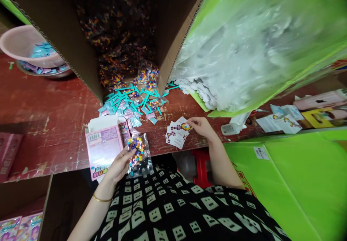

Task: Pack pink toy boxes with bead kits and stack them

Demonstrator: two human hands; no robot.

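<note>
My left hand (120,164) grips a clear plastic bag of beads (137,154), small and many-coloured, close to my body. Right beside it at the table edge lies a pink and purple box (104,149) with its white flap raised. My right hand (202,126) pinches the upper corner of a printed card (185,125). That card lies over a small fan of white cards (173,137) showing pixel patterns. Beyond the box, turquoise plastic sticks (135,98) and small pale sachets (134,121) are heaped together.
A tall cardboard box (173,42) full of bead bags stands ahead. To its right, a green box (298,53) lined with clear plastic holds white cards. Pink basket (16,42) stands far left. A small bottle (230,128) lies right; another green box (292,183) stands below.
</note>
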